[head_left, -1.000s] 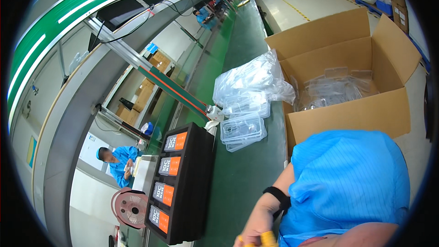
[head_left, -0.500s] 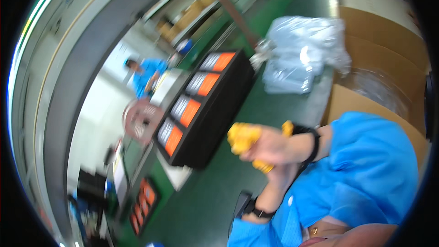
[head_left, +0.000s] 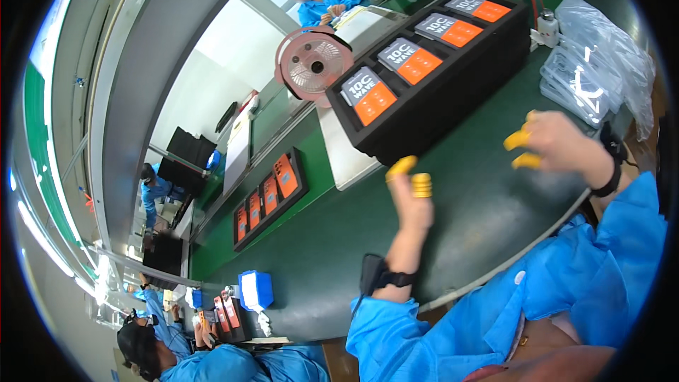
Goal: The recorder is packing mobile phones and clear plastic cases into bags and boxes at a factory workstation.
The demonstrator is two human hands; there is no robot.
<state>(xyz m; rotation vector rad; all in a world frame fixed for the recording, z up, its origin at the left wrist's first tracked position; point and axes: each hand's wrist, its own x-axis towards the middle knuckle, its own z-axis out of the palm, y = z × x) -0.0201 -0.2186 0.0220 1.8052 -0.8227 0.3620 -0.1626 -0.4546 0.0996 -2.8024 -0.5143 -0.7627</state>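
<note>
My left hand (head_left: 411, 201) is raised over the green work surface, just in front of a long black foam tray (head_left: 442, 102). Yellow finger cots cover its fingertips; the fingers stand apart with nothing between them. Off to the right, my right hand (head_left: 559, 143) is also open and empty, its yellow-capped fingers pointing left. It is nearest to a pile of clear plastic cases (head_left: 576, 78) in plastic wrapping. In the foam tray, several slots hold grey-and-orange packs (head_left: 410, 60). Neither hand visibly touches the tray or the cases.
A smaller black tray of orange packs (head_left: 270, 194) lies to the left on the green table (head_left: 318, 255). Behind stands a pink fan (head_left: 315, 64). A small bottle (head_left: 547, 27) is beside the big tray. Co-workers in blue sit across (head_left: 322, 0) and at the lower left (head_left: 205, 361).
My hands were close together and have moved apart, the left one now left of the right. The view has turned, showing more of the table's left part and a nearby co-worker.
</note>
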